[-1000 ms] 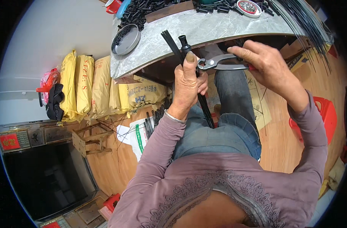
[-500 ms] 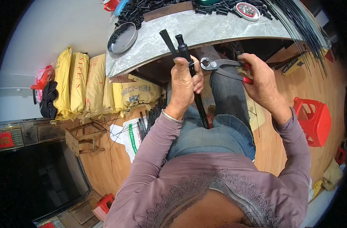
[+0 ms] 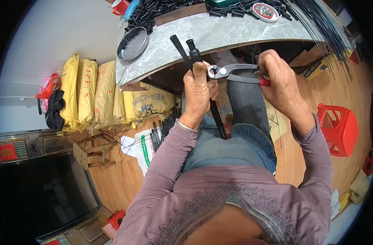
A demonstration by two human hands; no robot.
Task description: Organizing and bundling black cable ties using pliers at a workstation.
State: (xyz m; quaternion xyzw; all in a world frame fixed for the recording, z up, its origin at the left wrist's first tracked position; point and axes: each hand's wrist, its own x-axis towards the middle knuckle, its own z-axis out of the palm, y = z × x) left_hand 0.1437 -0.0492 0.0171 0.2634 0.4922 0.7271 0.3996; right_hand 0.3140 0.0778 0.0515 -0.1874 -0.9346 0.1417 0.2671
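Right grip is curled round the pincers, left grip wrapped round black rods.

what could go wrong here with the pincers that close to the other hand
The pincers in the right hand could slip and pinch the left hand, right beside their head. If its grip loosens, the rods or tube might slide out. Also, the long rods jutting past the table could get knocked down.
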